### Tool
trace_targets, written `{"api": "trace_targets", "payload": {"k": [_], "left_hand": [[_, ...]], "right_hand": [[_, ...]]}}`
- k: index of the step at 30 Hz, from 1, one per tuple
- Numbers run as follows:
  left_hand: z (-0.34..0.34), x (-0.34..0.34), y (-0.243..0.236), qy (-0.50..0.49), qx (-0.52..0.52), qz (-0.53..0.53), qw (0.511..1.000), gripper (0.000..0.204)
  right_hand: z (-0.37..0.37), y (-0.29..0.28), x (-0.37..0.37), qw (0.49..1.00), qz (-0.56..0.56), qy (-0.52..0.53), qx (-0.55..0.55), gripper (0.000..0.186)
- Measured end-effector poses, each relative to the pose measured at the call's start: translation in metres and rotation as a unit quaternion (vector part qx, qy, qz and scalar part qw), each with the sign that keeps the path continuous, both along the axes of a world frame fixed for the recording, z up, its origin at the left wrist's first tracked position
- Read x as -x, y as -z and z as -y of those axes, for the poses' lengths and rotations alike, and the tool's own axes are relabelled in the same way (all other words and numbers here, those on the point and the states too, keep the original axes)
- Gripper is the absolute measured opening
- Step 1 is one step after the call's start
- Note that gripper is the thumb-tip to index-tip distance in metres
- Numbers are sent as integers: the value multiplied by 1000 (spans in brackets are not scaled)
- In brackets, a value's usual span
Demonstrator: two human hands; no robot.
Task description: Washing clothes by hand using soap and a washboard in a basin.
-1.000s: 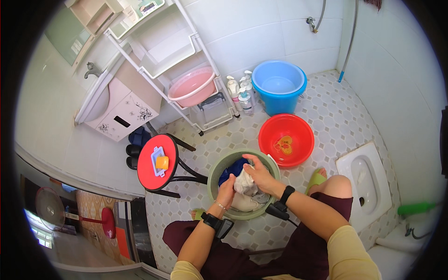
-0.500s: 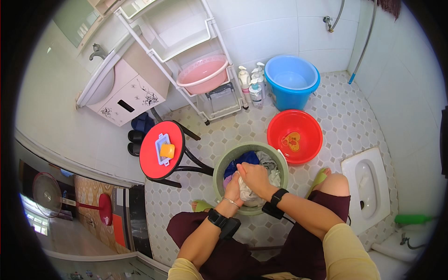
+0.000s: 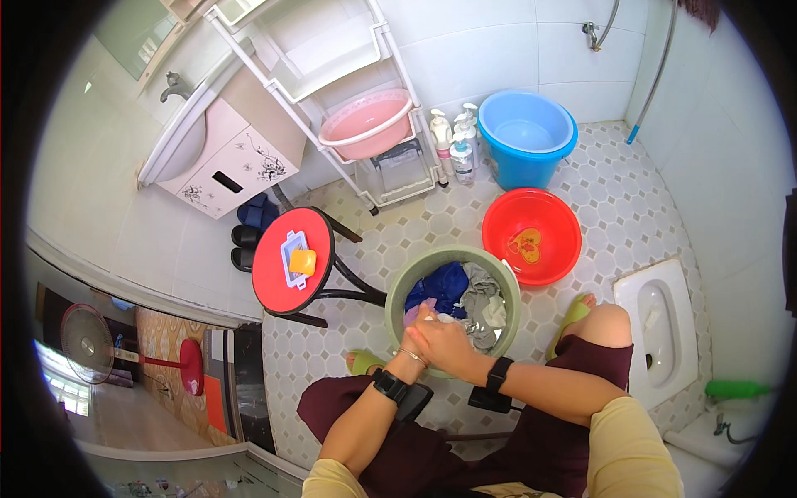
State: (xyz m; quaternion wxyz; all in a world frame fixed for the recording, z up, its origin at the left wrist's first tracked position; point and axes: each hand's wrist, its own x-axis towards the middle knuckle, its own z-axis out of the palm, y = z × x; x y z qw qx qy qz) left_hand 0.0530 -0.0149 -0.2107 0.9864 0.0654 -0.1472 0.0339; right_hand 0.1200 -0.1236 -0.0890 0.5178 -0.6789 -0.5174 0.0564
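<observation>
Over the near side of a green bucket (image 3: 393,299), my left hand (image 3: 412,342) and my right hand (image 3: 445,349) are closed together around white cloth (image 3: 438,317), which their fingers mostly hide. Inside the bucket lie blue fabric (image 3: 448,284), grey fabric (image 3: 480,297) and a bit of lilac fabric. Just left of the bucket stands a red-topped stool (image 3: 274,274) bearing a pale tray (image 3: 292,247) with a yellow soap bar (image 3: 303,262).
Behind the bucket are a red basin (image 3: 556,232), blue bucket (image 3: 523,166), pump bottles (image 3: 461,162) and a shelf rack (image 3: 365,203) holding a pink basin. A washbasin cabinet (image 3: 232,166) stands left; a squat toilet (image 3: 668,332) is at right, near my foot.
My hands have closed tighter around the white cloth and drawn to the bucket's near side, exposing more grey fabric. The view has shifted, so the surroundings appear higher and farther right.
</observation>
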Motion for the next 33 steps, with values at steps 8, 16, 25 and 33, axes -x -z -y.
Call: {"api": "trace_targets", "payload": {"k": [8, 16, 25, 33], "left_hand": [[40, -23, -65, -154, -253, -513, 806, 34], [48, -29, -63, -107, -194, -488, 844, 28], [56, -37, -71, -116, -231, -530, 808, 39], [34, -19, -27, -74, -157, -366, 914, 25]], "right_hand": [[-6, 29, -32, 992, -29, 52, 113, 27], [-4, 42, -54, 976, -38, 95, 191, 26], [2, 49, -49, 987, -16, 74, 144, 26], [6, 36, -20, 994, -26, 73, 77, 28]]}}
